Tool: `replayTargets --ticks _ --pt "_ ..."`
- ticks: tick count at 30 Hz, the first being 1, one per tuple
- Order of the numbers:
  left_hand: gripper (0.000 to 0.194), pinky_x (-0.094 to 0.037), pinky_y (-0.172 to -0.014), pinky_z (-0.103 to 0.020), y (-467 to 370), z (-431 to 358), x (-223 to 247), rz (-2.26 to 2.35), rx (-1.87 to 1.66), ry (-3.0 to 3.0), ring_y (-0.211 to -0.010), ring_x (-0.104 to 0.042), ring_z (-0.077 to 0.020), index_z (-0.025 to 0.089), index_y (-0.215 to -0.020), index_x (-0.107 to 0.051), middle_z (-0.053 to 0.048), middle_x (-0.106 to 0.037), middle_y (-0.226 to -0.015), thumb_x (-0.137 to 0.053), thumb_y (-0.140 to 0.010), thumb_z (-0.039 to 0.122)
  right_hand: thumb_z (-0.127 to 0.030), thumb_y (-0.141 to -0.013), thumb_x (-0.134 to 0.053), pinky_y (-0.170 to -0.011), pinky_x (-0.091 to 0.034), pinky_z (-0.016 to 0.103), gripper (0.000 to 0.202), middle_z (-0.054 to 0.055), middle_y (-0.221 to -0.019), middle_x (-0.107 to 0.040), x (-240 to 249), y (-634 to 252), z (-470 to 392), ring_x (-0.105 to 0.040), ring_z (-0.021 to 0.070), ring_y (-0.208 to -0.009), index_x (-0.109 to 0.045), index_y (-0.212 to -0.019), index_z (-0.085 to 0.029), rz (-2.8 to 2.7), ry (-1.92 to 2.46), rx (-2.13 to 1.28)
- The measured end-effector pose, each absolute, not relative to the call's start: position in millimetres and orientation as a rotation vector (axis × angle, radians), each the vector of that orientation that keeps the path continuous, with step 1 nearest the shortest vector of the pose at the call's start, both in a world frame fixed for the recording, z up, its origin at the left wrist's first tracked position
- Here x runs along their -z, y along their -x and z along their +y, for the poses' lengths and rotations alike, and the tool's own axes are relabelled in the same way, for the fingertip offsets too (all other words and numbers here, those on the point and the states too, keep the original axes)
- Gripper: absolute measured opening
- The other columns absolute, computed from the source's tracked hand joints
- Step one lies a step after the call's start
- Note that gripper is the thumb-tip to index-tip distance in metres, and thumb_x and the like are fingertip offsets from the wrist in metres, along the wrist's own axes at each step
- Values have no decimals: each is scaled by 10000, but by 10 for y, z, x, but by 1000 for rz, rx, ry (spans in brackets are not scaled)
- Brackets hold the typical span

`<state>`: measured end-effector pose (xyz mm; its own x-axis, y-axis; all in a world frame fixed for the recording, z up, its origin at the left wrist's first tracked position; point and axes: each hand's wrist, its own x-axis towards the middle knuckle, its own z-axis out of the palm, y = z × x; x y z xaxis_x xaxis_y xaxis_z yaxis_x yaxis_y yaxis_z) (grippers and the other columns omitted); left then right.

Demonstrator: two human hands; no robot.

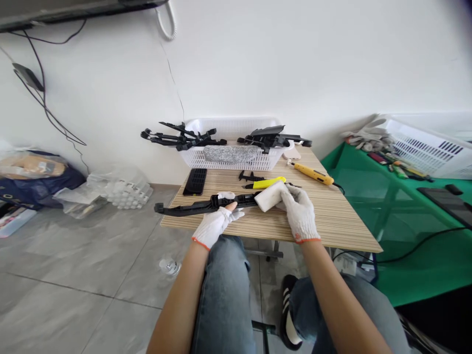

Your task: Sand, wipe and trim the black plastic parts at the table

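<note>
My left hand (pixel 217 221), in a white glove with an orange cuff, is closed around the middle of a long black plastic part (pixel 188 208) above the table's front edge. The bare thumb lies on top of the part. My right hand (pixel 299 211), gloved as well, grips a white block-shaped pad (pixel 271 196) by its right side. The pad lies against the right end of the black part and hides that end. Just behind the pad is a yellow cutter knife (pixel 264 183), with a small black caliper-like tool (pixel 251 177) beyond it.
A white basket (pixel 236 155) holding black plastic parts (pixel 267 136) stands at the table's back. A black phone (pixel 195 182) lies left, a yellow pen-like tool (pixel 313 173) right. A green-covered table (pixel 387 196) with another basket (pixel 427 147) stands at the right.
</note>
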<state>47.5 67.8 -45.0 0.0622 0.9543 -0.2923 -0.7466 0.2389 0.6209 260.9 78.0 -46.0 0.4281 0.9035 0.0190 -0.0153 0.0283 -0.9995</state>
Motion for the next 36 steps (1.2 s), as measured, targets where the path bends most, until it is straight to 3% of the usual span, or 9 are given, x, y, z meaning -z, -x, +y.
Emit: replayTargets --ticks 2,6,9,12,15,20,26,30,36 --pt "541 -596 -976 -530 -501 716 413 782 -1307 -389 -974 -754 -284 225 -1082 -646 -30 -726 -1091 -793 -642 -53 -507 -728 -708 -792 -612 389 579 70 -1052 -713 466 -2630 752 -674 233 -948 -629 -1197 -177 -866 1363 -872" --pt "388 -642 -900 -415 -478 646 364 873 -1387 -566 -856 -749 -188 188 -898 -648 7 -697 -1010 -820 -617 -18 -434 -688 -718 -691 -584 344 654 49 -989 -703 459 -2681 688 -645 199 -799 -622 -1288 -193 -1007 1501 -812" --pt "409 -659 -843 -385 -459 584 351 925 -1444 -599 -846 -736 -175 191 -921 -662 -5 -696 -1046 -821 -608 -19 -385 -692 -666 -588 -541 310 619 45 -955 -697 465 -2786 700 -612 176 -699 -639 -1282 -201 -933 1605 -770" --pt "462 -664 -803 -373 -452 574 353 993 -1448 -609 -835 -734 -182 217 -995 -675 -14 -710 -1058 -841 -610 23 -364 -690 -621 -554 -522 287 577 65 -1004 -703 484 -2895 732 -622 176 -719 -650 -1232 -169 -735 1631 -686" --pt "402 -661 -805 -365 -442 579 358 1007 -1436 -638 -856 -730 -186 208 -938 -677 -20 -714 -1065 -859 -611 62 -385 -705 -619 -528 -504 284 537 58 -971 -718 473 -2927 723 -628 179 -695 -667 -1200 -182 -776 1654 -706" --pt "324 -662 -801 -346 -428 592 387 1005 -1439 -691 -911 -708 -190 181 -818 -657 -15 -694 -1022 -869 -596 78 -498 -769 -622 -600 -498 322 454 31 -753 -708 423 -2839 648 -634 202 -653 -728 -1098 -203 -1107 1736 -765" --pt "311 -663 -695 -273 -425 610 415 1040 -1431 -746 -882 -698 -180 174 -766 -645 -12 -681 -980 -885 -577 116 -509 -774 -643 -570 -482 304 425 14 -734 -693 462 -2791 589 -615 173 -595 -710 -1063 -204 -1234 1618 -886" --pt "283 -644 -644 -215 -427 577 375 1027 -1428 -792 -902 -698 -185 173 -770 -662 -13 -667 -951 -883 -596 136 -480 -743 -661 -535 -459 295 465 13 -701 -678 470 -2850 588 -594 167 -562 -693 -1096 -179 -1058 1706 -774" --pt "352 -665 -729 -333 -408 587 422 1040 -1435 -830 -932 -693 -216 176 -804 -635 -21 -664 -995 -901 -574 192 -485 -745 -647 -602 -506 314 437 48 -782 -718 415 -2889 575 -650 195 -641 -698 -1051 -177 -906 1766 -678"
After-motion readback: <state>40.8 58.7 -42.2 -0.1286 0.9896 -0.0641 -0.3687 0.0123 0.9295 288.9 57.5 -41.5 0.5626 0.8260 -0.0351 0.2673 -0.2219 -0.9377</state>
